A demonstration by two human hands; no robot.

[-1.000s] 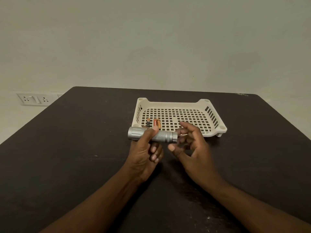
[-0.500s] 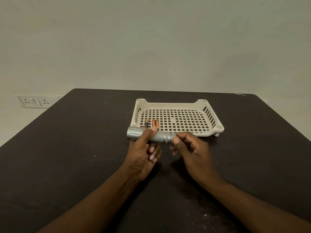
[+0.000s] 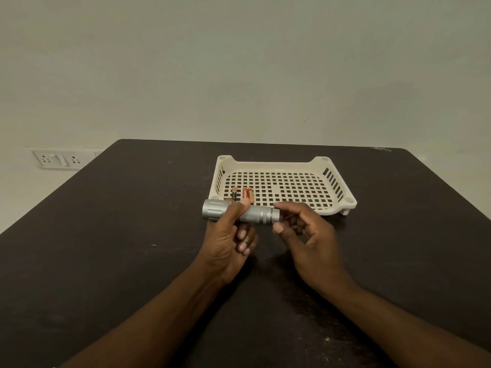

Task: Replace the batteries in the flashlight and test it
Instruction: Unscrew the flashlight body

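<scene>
Left hand was wrapped around the silver flashlight, held level above the table, while the right hand sat half-open at its tail end, thumb and forefinger at the cap, three batteries in the tray just beyond the hands.

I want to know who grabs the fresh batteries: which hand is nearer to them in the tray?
Left. The left hand, holding the flashlight, sits just in front of the batteries; the right hand is further right, at the flashlight's tail.
</scene>
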